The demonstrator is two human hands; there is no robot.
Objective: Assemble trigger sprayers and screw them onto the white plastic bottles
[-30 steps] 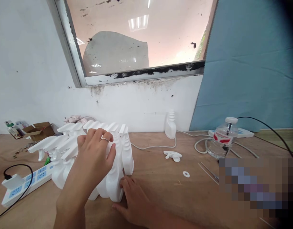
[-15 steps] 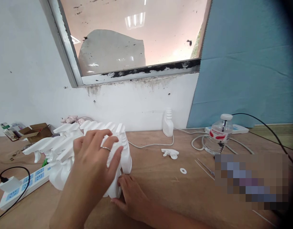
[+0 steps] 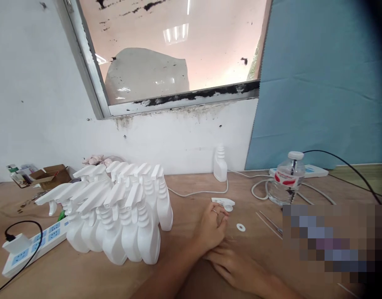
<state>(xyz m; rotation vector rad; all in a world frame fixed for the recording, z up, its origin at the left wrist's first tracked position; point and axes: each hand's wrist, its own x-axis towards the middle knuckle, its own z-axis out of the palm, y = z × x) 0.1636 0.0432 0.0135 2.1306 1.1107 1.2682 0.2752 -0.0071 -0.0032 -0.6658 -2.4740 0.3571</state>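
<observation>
Several white spray bottles (image 3: 114, 245) with trigger heads stand packed together on the wooden table, left of both hands. My left hand (image 3: 212, 226), with a ring on one finger, is at a loose white trigger piece (image 3: 223, 202), its curled fingertips at the near edge; whether it grips the piece is unclear. Just below it, my right hand (image 3: 232, 263) rests low over the table, its fingers partly hidden under my left wrist. To their right lies a flat white ring (image 3: 241, 227). A lone white bottle without a trigger head (image 3: 220, 166) stands by the wall.
A clear water bottle (image 3: 285, 182) and a coiled white cable (image 3: 259, 189) are at the right, with thin sticks (image 3: 269, 224) nearer. At the left are a power strip (image 3: 38, 245) with a black cord and an open cardboard box (image 3: 52, 176). A blurred patch covers the lower right.
Both hands have left the group of spray bottles and moved right. My left hand is now at the loose trigger piece, with my right hand just below. The bottles stand untouched.
</observation>
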